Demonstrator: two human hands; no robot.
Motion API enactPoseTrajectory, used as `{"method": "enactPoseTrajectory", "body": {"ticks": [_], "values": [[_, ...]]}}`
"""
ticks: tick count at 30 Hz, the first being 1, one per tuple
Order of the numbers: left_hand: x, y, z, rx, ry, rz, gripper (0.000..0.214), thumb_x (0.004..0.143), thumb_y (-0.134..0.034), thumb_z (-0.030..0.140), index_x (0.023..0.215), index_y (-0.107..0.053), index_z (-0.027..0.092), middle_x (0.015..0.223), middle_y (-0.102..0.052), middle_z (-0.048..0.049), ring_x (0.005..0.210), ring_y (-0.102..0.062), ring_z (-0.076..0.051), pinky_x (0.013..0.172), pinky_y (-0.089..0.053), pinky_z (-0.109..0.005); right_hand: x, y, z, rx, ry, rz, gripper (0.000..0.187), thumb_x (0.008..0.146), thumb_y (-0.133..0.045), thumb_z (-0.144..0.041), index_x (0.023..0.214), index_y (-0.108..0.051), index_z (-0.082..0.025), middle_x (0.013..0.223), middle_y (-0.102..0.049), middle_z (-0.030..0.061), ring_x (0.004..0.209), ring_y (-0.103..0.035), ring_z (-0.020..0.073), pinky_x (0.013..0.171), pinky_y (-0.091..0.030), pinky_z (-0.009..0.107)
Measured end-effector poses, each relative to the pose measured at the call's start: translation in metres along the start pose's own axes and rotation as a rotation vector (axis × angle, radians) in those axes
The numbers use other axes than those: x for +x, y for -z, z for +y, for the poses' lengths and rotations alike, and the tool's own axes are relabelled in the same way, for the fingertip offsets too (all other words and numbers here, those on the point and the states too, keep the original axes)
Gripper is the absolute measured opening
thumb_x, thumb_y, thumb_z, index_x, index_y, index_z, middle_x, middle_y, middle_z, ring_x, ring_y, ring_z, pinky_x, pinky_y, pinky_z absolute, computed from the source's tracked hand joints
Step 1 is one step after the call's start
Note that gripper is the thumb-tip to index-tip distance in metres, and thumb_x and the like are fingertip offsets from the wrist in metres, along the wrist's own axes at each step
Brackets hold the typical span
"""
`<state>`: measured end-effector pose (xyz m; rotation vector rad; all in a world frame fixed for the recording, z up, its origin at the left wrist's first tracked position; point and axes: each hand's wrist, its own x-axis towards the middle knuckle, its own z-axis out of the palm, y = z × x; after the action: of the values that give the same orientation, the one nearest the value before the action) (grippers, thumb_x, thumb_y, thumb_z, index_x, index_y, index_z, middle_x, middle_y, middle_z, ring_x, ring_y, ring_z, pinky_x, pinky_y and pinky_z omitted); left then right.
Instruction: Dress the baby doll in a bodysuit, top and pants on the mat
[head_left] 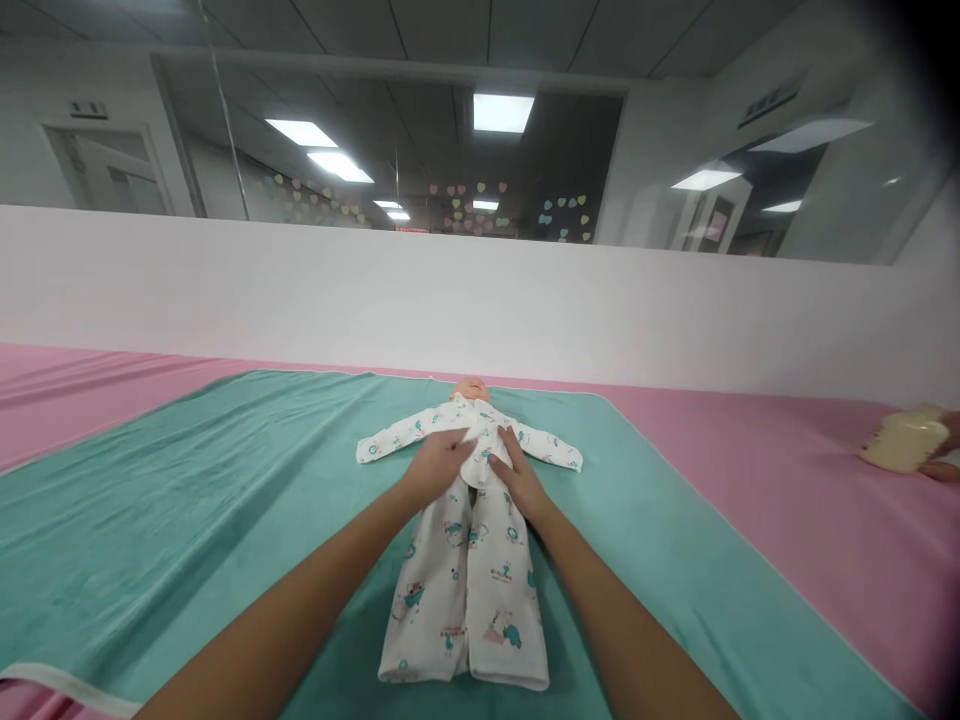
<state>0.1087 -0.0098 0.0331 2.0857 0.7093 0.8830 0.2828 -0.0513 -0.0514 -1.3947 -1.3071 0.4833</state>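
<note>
A baby doll (471,388) lies on its back on a green sheet (285,500), head at the far end. It wears a white printed baby top (480,462), its sleeves stretched out to both sides. White printed trousers (442,590) extend toward me, legs side by side. My left hand (439,466) rests on the left side of the top, fingers extended over the cloth. On the other side, my right hand (523,482) lies against the top with its fingers apart. The doll's body is hidden under the clothes.
Beneath the green sheet is a pink cover (750,460), showing along the edges. At the far right, another person's hand (951,435) holds a pale yellow object (904,440). A white wall (480,300) with glass above it stands behind the doll.
</note>
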Motion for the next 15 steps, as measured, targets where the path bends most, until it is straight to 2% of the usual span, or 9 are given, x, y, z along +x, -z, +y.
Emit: {"method": "enactPoseTrajectory", "body": {"ticks": [3,5,10,13,15], "values": [[-0.009,-0.014,-0.016,0.434,-0.271,-0.105,0.028,0.087,-0.036,0.029,0.073,-0.057,0.017,0.063,-0.052,-0.0008,0.059,-0.041,-0.014,0.056,-0.027,-0.026,-0.003,-0.001,-0.005,-0.096,0.139,-0.016,0.059,0.082,-0.049,-0.05,0.136,-0.034,-0.03,0.15,-0.01,-0.0027,0.139,-0.003,0.0178,0.113,-0.007,0.042],[-0.017,-0.016,-0.024,0.553,-0.344,-0.109,0.029,0.089,-0.03,0.024,0.085,-0.058,0.019,0.07,-0.055,-0.0016,0.062,-0.046,-0.015,0.056,-0.029,-0.026,-0.004,-0.002,-0.006,-0.096,0.173,-0.02,0.053,0.083,-0.048,-0.047,0.133,-0.039,-0.032,0.149,-0.016,-0.0033,0.138,-0.007,0.0179,0.113,-0.01,0.042],[-0.027,-0.013,-0.025,0.556,-0.32,-0.089,0.031,0.09,-0.029,0.021,0.083,-0.059,0.02,0.071,-0.058,-0.0013,0.066,-0.051,-0.014,0.058,-0.032,-0.024,-0.003,-0.002,-0.005,-0.061,0.153,-0.022,0.046,0.084,-0.048,-0.044,0.129,-0.046,-0.033,0.147,-0.025,-0.003,0.137,-0.013,0.0179,0.112,-0.013,0.042],[-0.03,-0.014,-0.024,0.534,-0.324,-0.093,0.031,0.088,-0.032,0.02,0.095,-0.062,0.021,0.081,-0.064,-0.0021,0.074,-0.055,-0.015,0.063,-0.036,-0.025,-0.004,-0.002,-0.006,-0.076,0.152,-0.012,0.045,0.085,-0.047,-0.043,0.128,-0.046,-0.031,0.146,-0.027,-0.0022,0.137,-0.016,0.0182,0.112,-0.015,0.041],[-0.032,-0.016,-0.026,0.514,-0.31,-0.102,0.033,0.088,-0.033,0.02,0.103,-0.062,0.023,0.087,-0.066,-0.0018,0.079,-0.057,-0.016,0.067,-0.038,-0.026,-0.004,-0.002,-0.01,-0.116,0.166,0.023,0.041,0.085,-0.046,-0.042,0.124,-0.05,-0.03,0.143,-0.034,-0.0001,0.134,-0.024,0.0191,0.11,-0.02,0.041]]}}
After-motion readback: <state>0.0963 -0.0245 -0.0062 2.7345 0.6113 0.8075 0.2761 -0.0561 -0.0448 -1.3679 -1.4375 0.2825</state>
